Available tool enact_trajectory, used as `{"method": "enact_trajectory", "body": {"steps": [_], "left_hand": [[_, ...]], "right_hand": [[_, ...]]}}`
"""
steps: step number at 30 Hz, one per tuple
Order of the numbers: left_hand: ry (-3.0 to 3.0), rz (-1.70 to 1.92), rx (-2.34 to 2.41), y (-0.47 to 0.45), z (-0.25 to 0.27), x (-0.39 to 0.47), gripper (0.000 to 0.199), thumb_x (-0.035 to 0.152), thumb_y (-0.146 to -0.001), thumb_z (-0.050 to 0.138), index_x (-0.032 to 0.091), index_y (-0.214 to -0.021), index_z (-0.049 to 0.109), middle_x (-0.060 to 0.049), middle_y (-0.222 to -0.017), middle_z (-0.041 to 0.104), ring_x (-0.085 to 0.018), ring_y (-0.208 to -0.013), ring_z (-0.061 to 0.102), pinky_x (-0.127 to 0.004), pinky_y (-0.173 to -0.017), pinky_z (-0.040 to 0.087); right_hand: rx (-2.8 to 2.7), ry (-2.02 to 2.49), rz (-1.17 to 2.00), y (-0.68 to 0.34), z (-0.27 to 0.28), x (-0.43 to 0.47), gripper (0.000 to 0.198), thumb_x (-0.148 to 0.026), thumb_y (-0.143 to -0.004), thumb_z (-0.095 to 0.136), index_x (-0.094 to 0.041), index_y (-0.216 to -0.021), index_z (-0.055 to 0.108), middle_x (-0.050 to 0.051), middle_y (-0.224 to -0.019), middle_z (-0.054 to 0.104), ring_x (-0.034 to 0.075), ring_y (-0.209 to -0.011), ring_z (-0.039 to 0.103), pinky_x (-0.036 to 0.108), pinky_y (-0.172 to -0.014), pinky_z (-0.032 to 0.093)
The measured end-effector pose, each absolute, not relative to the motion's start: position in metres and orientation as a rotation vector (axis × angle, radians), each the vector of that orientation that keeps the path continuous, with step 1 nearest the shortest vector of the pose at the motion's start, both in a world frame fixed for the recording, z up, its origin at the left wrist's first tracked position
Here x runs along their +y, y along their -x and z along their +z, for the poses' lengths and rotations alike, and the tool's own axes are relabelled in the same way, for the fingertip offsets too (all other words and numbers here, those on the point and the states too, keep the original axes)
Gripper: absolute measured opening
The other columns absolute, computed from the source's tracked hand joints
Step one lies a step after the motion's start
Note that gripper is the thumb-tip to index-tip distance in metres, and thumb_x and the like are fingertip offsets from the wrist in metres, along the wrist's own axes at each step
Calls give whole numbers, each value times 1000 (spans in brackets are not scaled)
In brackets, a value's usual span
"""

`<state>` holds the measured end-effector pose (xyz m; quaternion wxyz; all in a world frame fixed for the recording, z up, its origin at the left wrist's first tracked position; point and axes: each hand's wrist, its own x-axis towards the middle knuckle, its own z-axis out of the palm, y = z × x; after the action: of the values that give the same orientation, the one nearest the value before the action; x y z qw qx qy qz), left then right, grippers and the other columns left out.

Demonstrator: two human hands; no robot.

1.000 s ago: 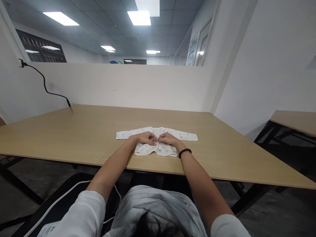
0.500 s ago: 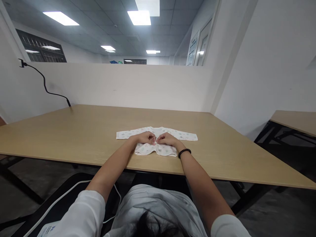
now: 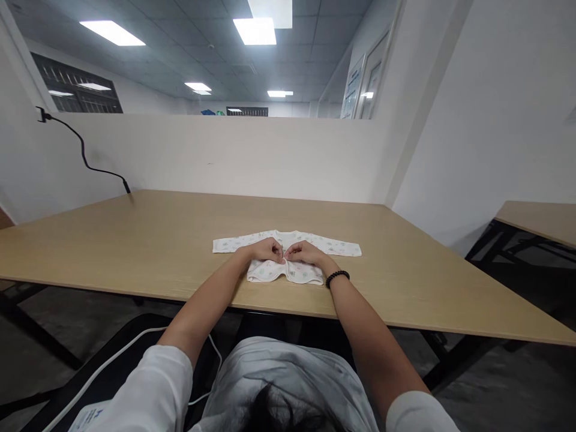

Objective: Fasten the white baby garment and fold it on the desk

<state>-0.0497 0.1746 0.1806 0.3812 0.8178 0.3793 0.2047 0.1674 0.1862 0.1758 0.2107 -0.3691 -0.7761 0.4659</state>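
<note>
A small white baby shirt (image 3: 306,274) with a faint print lies on the table, its two long sleeves spread out to the sides and its neckline facing away from me. My left hand (image 3: 267,248) pinches the cloth at the middle of the front. Right beside it, my right hand (image 3: 304,252) pinches the same front, the fingertips of both hands almost meeting. Under the hands the cloth is drawn up a little, and the lower hem curves toward me. Whatever small part sits between the fingertips is hidden.
The wooden table (image 3: 157,234) reaches back to a low white partition (image 3: 252,159). A black gooseneck holder (image 3: 83,156) rises at the back left corner. Another table (image 3: 540,219) stands to the right. A white cable (image 3: 103,366) runs over the dark seat at lower left.
Both hands stay at the middle of the shirt front, with only slight finger movement. The whole view has shifted very slightly.
</note>
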Motion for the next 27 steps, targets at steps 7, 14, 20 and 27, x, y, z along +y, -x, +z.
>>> {"method": "enact_trajectory", "body": {"steps": [7,14,20,27], "left_hand": [[-2076,516,986,50,178,178,45,54,-56,86,12,-65,69,1,-59,60,-11,-58,49,-24,-55,34],[-2086,506,894,52,176,178,44,54,-62,84,13,-70,70,1,-63,59,-11,-60,48,-24,-59,35],[-2166,586,903,48,176,182,41,46,-60,86,14,-78,69,1,-68,59,-12,-65,49,-23,-62,36],[-2248,710,897,44,176,181,32,38,-62,85,16,-79,70,-2,-78,66,-13,-69,49,-24,-66,37]], "right_hand": [[-2165,949,1220,-163,172,184,26,-36,-63,76,-15,-77,71,0,-68,61,12,-63,48,24,-57,35],[-2231,987,1087,-163,173,182,21,-34,-66,71,-15,-75,72,2,-70,65,15,-67,52,26,-61,37],[-2283,962,1071,-166,171,185,25,-37,-69,68,-14,-77,72,1,-69,64,14,-65,50,26,-60,34],[-2364,993,1076,-167,167,192,23,-35,-72,65,-15,-83,68,-2,-68,60,12,-61,46,24,-58,32]]}}
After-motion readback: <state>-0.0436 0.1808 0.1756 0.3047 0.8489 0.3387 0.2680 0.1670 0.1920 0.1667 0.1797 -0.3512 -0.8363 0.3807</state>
